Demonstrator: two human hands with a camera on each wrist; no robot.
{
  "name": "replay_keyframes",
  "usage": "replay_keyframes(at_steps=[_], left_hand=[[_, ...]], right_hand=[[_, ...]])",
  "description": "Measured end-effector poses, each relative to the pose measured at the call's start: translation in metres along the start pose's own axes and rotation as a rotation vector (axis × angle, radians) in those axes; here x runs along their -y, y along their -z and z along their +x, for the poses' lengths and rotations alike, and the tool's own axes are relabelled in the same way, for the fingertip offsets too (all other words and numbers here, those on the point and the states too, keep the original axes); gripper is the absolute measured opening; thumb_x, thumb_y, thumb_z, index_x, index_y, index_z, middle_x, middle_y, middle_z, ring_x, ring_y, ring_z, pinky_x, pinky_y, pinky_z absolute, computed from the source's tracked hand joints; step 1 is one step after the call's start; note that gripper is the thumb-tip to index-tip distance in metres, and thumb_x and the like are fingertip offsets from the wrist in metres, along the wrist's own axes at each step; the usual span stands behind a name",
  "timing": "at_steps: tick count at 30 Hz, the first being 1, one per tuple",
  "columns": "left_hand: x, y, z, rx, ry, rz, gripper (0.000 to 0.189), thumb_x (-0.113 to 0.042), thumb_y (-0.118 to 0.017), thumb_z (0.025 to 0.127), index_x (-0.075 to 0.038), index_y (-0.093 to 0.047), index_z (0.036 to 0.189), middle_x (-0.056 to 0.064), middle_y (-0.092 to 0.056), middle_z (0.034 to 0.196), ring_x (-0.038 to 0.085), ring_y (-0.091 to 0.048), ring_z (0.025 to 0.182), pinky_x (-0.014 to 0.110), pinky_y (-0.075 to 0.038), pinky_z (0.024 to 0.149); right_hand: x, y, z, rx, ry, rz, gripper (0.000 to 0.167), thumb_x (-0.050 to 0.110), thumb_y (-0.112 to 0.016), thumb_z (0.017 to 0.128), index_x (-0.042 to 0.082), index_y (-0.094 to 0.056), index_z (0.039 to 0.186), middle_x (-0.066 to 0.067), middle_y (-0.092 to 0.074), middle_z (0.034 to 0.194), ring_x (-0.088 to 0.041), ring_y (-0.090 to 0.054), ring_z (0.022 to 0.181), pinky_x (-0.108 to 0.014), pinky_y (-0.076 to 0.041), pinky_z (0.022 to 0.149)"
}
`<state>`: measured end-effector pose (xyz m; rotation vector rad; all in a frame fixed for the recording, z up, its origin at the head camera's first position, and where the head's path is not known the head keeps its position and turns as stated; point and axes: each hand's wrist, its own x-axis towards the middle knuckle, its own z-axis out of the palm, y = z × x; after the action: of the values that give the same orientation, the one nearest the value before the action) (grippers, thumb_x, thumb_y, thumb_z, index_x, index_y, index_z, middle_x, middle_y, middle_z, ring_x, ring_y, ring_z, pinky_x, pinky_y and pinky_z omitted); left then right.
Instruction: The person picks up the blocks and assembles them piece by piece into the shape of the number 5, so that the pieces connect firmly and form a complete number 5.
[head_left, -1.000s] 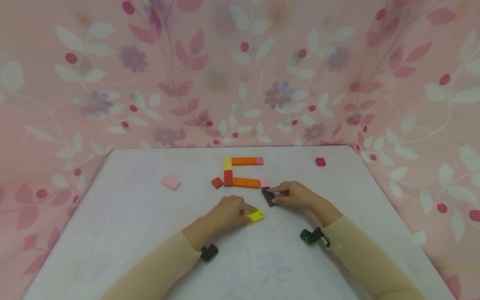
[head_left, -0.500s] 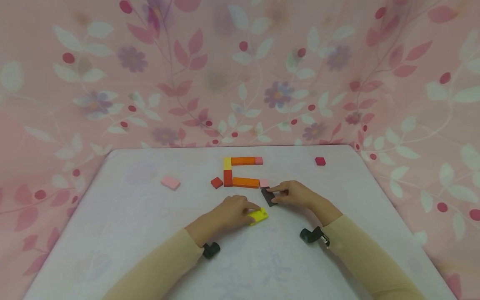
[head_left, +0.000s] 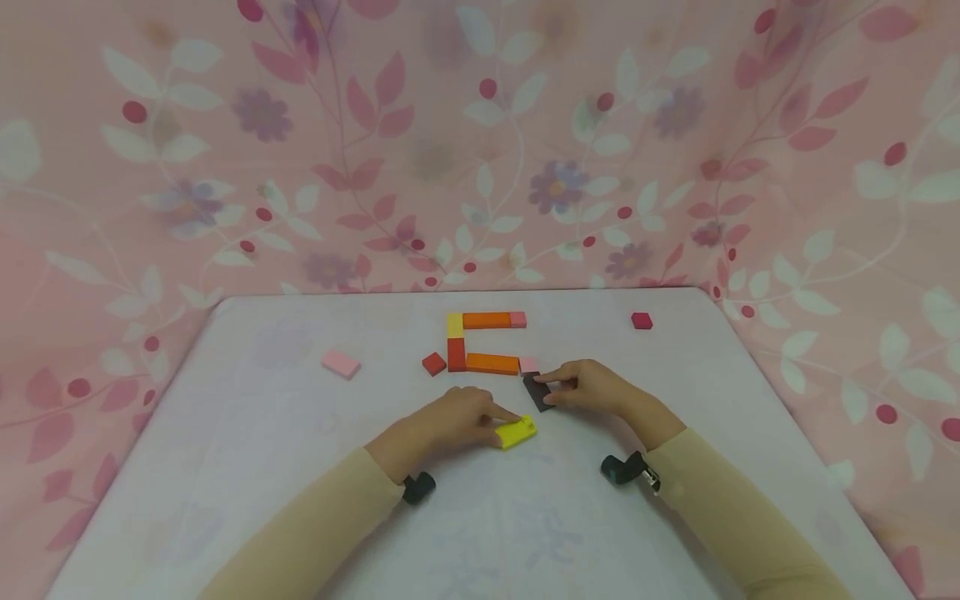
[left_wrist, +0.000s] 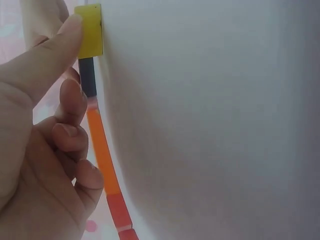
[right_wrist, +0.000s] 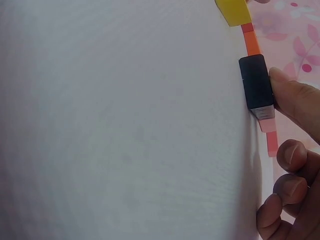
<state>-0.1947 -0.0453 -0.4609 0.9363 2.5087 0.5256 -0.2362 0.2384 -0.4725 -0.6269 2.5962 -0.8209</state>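
Observation:
My left hand (head_left: 459,418) pinches a bright yellow block (head_left: 517,432) between thumb and index finger, low over the white tabletop. Its other fingers curl loosely below the block in the left wrist view. A dark grey, nearly black block (head_left: 536,390) is held by the thumb and fingers of my right hand (head_left: 588,387), slanted with its far end right at a small pink block (head_left: 529,365). That pink piece ends a lower row with a long orange block (head_left: 492,364). A red block (head_left: 457,355) and a pale yellow block (head_left: 455,326) form the left side.
Along the top of the layout lie another orange block (head_left: 486,321) and a pink cube (head_left: 518,319). Loose on the table (head_left: 225,433) are a red block (head_left: 433,363), a light pink block (head_left: 341,364) and a crimson block (head_left: 642,321). Floral cloth (head_left: 435,167) hangs behind.
Over the first half second my left hand shifts slightly right with the yellow block, toward the dark block. The right hand and dark block stay in place.

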Motion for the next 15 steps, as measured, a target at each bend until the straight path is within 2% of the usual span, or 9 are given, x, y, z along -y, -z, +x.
replay_keyframes(at_steps=[9,15], left_hand=[[-0.009,-0.007,0.009,-0.021,-0.027,0.087,0.051,-0.040,-0.076,0.089,-0.040,-0.060,0.137,-0.007,-0.053,0.077,0.010,-0.048,0.072,0.027,-0.039,0.069],[-0.014,-0.009,0.010,-0.054,-0.032,0.099,0.049,-0.041,-0.076,0.088,-0.040,-0.062,0.135,-0.010,-0.053,0.076,0.010,-0.047,0.071,0.027,-0.038,0.069]], right_hand=[[0.002,0.001,-0.002,-0.002,0.028,0.002,0.042,0.030,-0.079,0.087,0.028,-0.071,0.128,0.004,-0.055,0.077,-0.016,-0.050,0.073,-0.028,-0.042,0.063],[0.002,0.002,-0.003,-0.003,0.029,0.020,0.041,0.030,-0.080,0.087,0.027,-0.071,0.127,0.003,-0.052,0.075,-0.016,-0.049,0.070,-0.028,-0.040,0.061]])
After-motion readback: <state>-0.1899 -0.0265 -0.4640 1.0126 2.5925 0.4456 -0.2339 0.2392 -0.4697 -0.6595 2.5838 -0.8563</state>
